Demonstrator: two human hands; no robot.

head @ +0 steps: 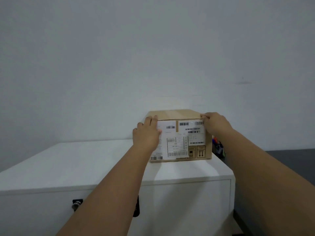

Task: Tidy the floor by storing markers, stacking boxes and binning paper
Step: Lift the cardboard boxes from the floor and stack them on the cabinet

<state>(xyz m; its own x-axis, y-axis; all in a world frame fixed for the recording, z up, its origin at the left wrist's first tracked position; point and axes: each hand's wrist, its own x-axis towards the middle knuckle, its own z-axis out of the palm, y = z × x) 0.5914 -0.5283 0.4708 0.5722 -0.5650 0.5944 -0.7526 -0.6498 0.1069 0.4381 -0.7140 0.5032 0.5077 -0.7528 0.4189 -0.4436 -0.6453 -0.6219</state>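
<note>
A brown cardboard box (180, 138) with white barcode labels on its near face stands on top of a white cabinet (85, 164), close to the wall. My left hand (146, 133) lies flat against the box's left front corner. My right hand (215, 124) grips its upper right corner, fingers on the top edge. Behind the box on the right, a dark holder with coloured markers (219, 148) shows partly; the box and my right arm hide most of it.
A plain grey-white wall (153, 57) rises directly behind the cabinet. The cabinet front has a small lock (76, 203) at the lower left. Dark floor (289, 155) shows to the right of the cabinet.
</note>
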